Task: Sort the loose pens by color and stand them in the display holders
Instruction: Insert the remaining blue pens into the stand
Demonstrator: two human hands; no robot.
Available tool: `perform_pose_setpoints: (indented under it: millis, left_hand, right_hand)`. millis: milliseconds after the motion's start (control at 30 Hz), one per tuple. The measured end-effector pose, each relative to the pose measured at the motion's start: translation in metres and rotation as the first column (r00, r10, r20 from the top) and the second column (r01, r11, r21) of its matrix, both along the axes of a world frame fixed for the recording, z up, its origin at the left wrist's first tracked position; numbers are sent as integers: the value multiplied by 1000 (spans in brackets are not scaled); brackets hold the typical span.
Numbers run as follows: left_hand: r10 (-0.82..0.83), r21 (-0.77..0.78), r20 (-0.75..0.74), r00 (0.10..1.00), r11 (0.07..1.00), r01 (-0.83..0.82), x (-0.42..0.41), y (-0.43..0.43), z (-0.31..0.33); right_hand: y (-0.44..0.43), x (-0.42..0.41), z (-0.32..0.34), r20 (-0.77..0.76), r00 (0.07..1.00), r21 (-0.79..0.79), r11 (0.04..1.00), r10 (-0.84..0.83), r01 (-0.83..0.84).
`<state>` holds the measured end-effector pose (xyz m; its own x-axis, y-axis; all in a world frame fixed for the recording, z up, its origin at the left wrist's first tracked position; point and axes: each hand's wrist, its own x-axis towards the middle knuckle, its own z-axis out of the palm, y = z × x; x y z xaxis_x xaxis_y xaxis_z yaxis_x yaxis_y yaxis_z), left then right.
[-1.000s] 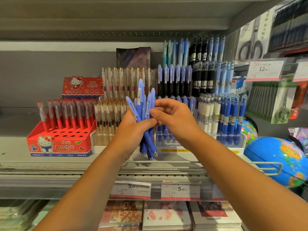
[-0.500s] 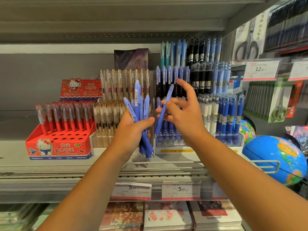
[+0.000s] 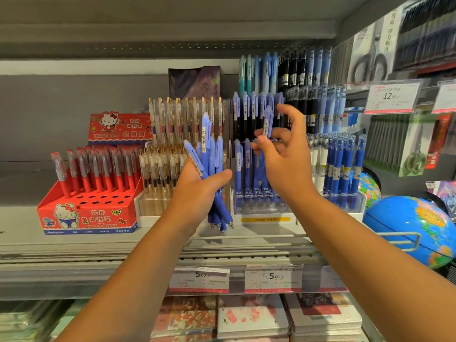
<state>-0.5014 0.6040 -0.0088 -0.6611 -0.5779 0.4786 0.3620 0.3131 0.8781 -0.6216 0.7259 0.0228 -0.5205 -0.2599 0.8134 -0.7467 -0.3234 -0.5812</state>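
Observation:
My left hand point(image 3: 197, 193) grips a bunch of several blue pens point(image 3: 212, 164), tips down, in front of the shelf. My right hand point(image 3: 283, 159) pinches a single blue pen point(image 3: 267, 123) upright between thumb and fingers, over the clear tiered holder point(image 3: 259, 206) that stands full of matching blue pens. The lower part of that single pen is hidden behind my fingers.
A red cartoon-cat box point(image 3: 86, 208) with red pens stands at the left. Clear gold-clip pens point(image 3: 167, 164) stand beside it. Darker blue pens point(image 3: 343, 166) fill the right holder. A globe point(image 3: 414, 228) sits at far right. Price tags point(image 3: 272, 277) hang on the shelf edge.
My right hand drew one blue pen out of the bunch, carried it right and up, and turned it upright over the blue holder. The left hand stayed put with the bunch.

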Motion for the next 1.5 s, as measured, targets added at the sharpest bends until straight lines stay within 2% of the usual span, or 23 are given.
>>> perform_pose_setpoints:
  millis: [233, 433, 533, 733, 867, 1133, 1267, 1300, 1367, 1433, 1500]
  left_hand:
    - [20, 8, -4, 1000, 1000, -20, 1, 4, 1]
    - [22, -6, -7, 1000, 1000, -22, 2, 5, 2]
    - [20, -18, 1, 1000, 1000, -20, 3, 5, 2]
    - [9, -35, 12, 1000, 999, -8, 3, 5, 3]
    - [5, -34, 11, 1000, 999, -5, 2, 4, 2]
    - [-12, -42, -17, 1000, 999, 11, 1, 3, 1]
    - [-21, -43, -29, 999, 999, 20, 0, 3, 0]
    - [-20, -44, -35, 999, 999, 19, -1, 3, 0]
    - [-23, -58, -37, 999, 998, 20, 0, 4, 1]
    - [-35, -71, -37, 999, 997, 32, 1, 5, 2]
    - [-56, -82, -42, 998, 995, 52, 2, 6, 3]
  right_hand:
    - [-4, -1, -1, 72, 997, 68, 997, 30, -35]
    - [-8, -6, -5, 39, 997, 155, 986, -72, 65]
    - [-7, -8, -7, 1, 990, 161, 977, -144, 142]
    - [-8, -7, -12, -74, 978, 368, 907, -193, 207]
    - [-8, -3, -15, -159, 958, 421, 861, -241, 286]
    - [-4, 0, -15, -246, 924, 453, 808, -294, 377]
    - [-4, 6, -14, -210, 918, 354, 849, -337, 392]
    - [-4, 9, -12, -169, 935, 303, 886, -313, 351]
    - [-4, 16, -9, -38, 992, 212, 969, -123, 129]
    - [-2, 23, -6, 69, 992, 186, 975, 110, -121]
    - [-2, 25, -5, 111, 961, 166, 949, 253, -269]
